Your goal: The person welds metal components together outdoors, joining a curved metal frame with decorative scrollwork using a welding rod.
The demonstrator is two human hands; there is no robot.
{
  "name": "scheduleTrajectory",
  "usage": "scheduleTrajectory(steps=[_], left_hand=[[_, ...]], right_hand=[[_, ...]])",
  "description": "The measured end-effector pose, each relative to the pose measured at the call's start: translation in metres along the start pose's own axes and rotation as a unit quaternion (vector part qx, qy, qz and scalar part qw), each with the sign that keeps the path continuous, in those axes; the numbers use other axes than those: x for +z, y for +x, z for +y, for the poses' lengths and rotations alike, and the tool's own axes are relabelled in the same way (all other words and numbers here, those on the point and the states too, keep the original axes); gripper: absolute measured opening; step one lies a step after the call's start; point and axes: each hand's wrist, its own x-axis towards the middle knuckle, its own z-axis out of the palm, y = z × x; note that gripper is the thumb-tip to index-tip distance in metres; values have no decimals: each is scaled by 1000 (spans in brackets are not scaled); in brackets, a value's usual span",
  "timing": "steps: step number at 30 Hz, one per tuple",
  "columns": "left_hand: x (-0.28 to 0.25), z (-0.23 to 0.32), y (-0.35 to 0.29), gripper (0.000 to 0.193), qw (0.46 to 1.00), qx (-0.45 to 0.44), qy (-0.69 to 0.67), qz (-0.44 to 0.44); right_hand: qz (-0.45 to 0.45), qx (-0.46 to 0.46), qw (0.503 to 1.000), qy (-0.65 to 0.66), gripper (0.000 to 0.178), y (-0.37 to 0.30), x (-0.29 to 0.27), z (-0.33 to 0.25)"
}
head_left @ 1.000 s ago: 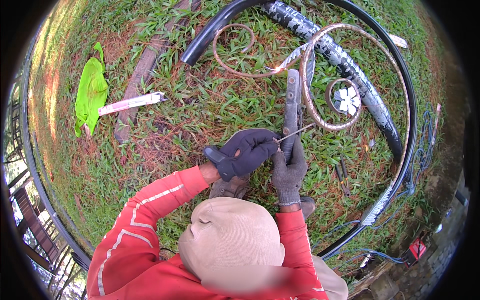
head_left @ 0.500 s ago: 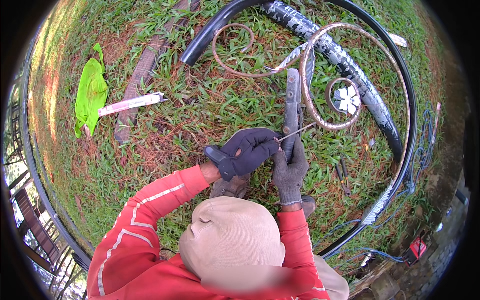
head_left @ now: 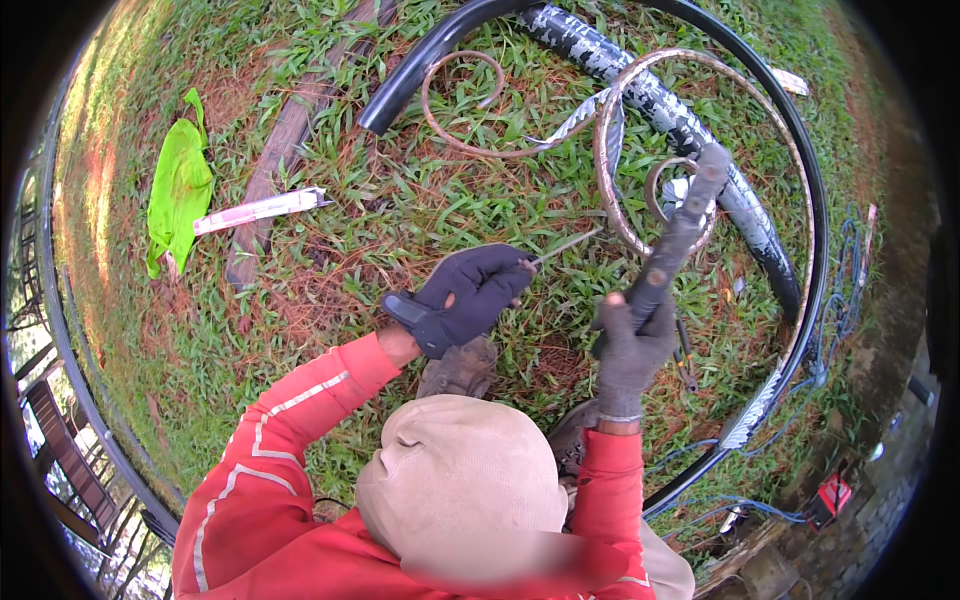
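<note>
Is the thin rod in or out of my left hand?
In: the left hand holds the thin rod, which juts from its grip over the grass.

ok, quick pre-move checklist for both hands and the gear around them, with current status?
1. Left hand and right hand gloved: ok.
2. Thin rod held: ok, pinched in the left hand's fingers.
3. Rod clear of the long dark tool in the right hand: ok, a gap shows.
4. Tool clear of the brown scroll: cannot tell, it crosses in front and contact is unclear.
5. Pliers set down: ok, on the grass.
6. Eye protection worn: cannot tell, the beige cap blocks the view.
</note>
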Motion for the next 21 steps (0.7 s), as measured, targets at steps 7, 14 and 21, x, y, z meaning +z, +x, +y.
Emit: scheduleTrajectory(steps=[7, 14, 21], left_hand=[[-30, 10, 16, 27, 985, 83, 109, 106], [-29, 39, 25, 20, 984, 107, 91, 107], [-13, 46, 30, 23, 984, 112, 118, 71]], right_hand=[[23, -75, 971, -227, 39, 72, -108, -99], [-39, -329, 721, -609, 47, 87, -211, -149], [-32, -195, 781, -593, 74, 64, -267, -151]])
